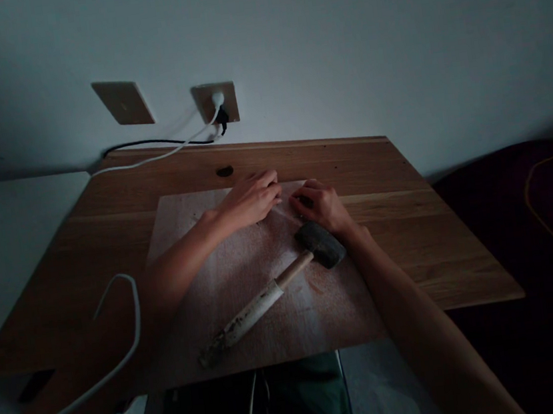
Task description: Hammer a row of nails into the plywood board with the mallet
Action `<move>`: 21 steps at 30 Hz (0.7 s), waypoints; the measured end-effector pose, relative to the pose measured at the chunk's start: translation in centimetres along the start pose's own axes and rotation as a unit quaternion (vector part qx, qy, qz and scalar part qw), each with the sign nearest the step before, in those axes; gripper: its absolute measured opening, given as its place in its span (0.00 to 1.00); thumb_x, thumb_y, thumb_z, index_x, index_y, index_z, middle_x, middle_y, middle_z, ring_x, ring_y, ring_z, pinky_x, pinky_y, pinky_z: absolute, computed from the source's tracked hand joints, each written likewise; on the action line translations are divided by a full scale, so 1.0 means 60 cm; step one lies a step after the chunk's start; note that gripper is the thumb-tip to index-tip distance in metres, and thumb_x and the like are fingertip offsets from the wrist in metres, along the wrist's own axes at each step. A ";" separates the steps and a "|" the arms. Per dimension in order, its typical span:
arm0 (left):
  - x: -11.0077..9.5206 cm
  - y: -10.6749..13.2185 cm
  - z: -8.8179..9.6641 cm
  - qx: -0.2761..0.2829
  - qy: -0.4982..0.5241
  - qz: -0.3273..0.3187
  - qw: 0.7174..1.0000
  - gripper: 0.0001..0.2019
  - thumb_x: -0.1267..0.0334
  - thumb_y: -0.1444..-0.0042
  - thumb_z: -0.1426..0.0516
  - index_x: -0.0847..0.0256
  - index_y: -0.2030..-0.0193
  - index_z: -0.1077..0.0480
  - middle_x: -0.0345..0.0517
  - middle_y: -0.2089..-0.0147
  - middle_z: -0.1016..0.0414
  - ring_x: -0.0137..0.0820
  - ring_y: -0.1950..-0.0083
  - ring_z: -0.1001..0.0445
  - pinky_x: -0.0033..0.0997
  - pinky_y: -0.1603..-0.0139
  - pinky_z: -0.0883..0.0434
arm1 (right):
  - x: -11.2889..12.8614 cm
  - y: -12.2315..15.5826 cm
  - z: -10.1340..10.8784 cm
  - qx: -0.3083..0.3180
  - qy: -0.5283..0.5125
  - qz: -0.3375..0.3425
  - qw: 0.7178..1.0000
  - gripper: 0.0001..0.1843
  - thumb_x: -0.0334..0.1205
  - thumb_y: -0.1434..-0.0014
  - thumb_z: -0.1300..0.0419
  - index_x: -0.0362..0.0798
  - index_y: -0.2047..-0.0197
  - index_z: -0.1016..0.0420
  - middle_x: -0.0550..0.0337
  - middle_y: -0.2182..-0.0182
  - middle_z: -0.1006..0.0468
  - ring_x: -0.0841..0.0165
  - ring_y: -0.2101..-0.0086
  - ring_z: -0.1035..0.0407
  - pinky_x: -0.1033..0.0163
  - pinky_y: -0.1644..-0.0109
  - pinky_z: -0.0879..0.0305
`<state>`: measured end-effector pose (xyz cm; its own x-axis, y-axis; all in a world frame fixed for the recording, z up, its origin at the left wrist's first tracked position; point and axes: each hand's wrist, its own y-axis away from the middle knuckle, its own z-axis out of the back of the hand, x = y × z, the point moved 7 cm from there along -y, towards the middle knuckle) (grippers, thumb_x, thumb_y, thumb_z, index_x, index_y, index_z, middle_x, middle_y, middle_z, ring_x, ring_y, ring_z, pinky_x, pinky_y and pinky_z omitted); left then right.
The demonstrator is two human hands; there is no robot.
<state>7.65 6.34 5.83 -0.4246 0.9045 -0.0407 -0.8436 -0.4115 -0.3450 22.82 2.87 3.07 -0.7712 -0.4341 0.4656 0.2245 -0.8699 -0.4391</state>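
Beyond the near edge of the desk, on the person's side, dark green trousers show, with two strands of cord. One white cable loops across the left forearm. One board lies on the desk, overhanging its near edge. On it rests one mallet, slanting: the handle's end is toward the board's near left corner, the black head near its right edge, just beside the right wrist. Two hands are near the board's far edge, the left hand and the right hand, a little apart, all visible fingers bent; whether either grip is grasping anything, I cannot tell. Farther, one dark hole sits near the desk's far edge, left of its middle. Above that edge are two wall plates; the right one carries two plugs, one white, one black, their two leads running toward the desk's far left corner.
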 end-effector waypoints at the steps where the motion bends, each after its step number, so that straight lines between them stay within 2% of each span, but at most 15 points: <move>1: -0.001 -0.002 0.001 -0.003 -0.002 0.001 1.000 0.07 0.64 0.30 0.40 0.65 0.57 0.23 0.52 0.53 0.27 0.41 0.52 0.26 0.41 0.47 0.30 | -0.001 0.000 0.000 0.000 0.001 -0.002 1.000 0.12 0.40 0.31 0.40 0.48 0.63 0.17 0.53 0.66 0.24 0.62 0.66 0.29 0.59 0.59 0.32; 6: 0.011 -0.012 0.024 -0.057 0.051 0.028 0.997 0.08 0.63 0.28 0.42 0.63 0.56 0.23 0.50 0.54 0.28 0.40 0.51 0.26 0.40 0.46 0.29 | 0.001 0.000 -0.001 0.002 0.003 0.001 1.000 0.13 0.41 0.31 0.40 0.48 0.63 0.16 0.53 0.66 0.23 0.62 0.66 0.29 0.58 0.59 0.31; 9: 0.022 -0.002 0.039 -0.050 0.085 0.036 0.994 0.09 0.62 0.28 0.42 0.62 0.57 0.22 0.48 0.56 0.28 0.37 0.53 0.25 0.39 0.48 0.28 | 0.002 0.000 0.001 0.005 0.004 -0.003 1.000 0.12 0.41 0.31 0.40 0.49 0.62 0.16 0.53 0.65 0.23 0.62 0.66 0.29 0.58 0.58 0.30; 12: 0.030 0.033 0.050 -0.018 0.108 0.025 0.994 0.10 0.61 0.28 0.42 0.60 0.59 0.21 0.46 0.58 0.28 0.35 0.55 0.26 0.37 0.49 0.28 | 0.003 0.001 0.003 0.011 -0.001 -0.007 1.000 0.12 0.41 0.31 0.40 0.48 0.62 0.16 0.52 0.64 0.22 0.61 0.65 0.29 0.57 0.57 0.30; 14: 0.040 0.066 0.059 -0.019 0.120 0.035 0.992 0.11 0.60 0.28 0.43 0.60 0.58 0.21 0.45 0.58 0.28 0.34 0.57 0.26 0.36 0.50 0.28 | 0.004 0.001 0.002 0.014 -0.005 -0.005 1.000 0.12 0.41 0.31 0.40 0.48 0.61 0.16 0.51 0.63 0.21 0.61 0.64 0.28 0.57 0.57 0.30; 18: 0.066 0.132 0.067 -0.051 0.137 0.070 0.987 0.11 0.60 0.28 0.43 0.59 0.59 0.21 0.44 0.60 0.27 0.32 0.59 0.25 0.34 0.53 0.27 | 0.005 -0.001 0.003 0.011 -0.007 -0.003 1.000 0.13 0.42 0.30 0.40 0.47 0.62 0.16 0.51 0.64 0.22 0.61 0.64 0.28 0.58 0.56 0.29; 21: 0.086 0.166 0.065 -0.086 0.153 0.103 0.979 0.10 0.60 0.29 0.42 0.59 0.61 0.22 0.44 0.61 0.26 0.32 0.59 0.24 0.34 0.53 0.26 | 0.004 -0.001 0.002 0.011 -0.003 -0.006 1.000 0.13 0.42 0.30 0.40 0.48 0.63 0.16 0.52 0.64 0.22 0.62 0.64 0.28 0.58 0.57 0.30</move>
<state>-4.21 6.47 5.84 -0.4394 0.8059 -0.3967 -0.6712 -0.5881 -0.4513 22.69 2.76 3.30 -0.7701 -0.4253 0.4755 0.2285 -0.8798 -0.4169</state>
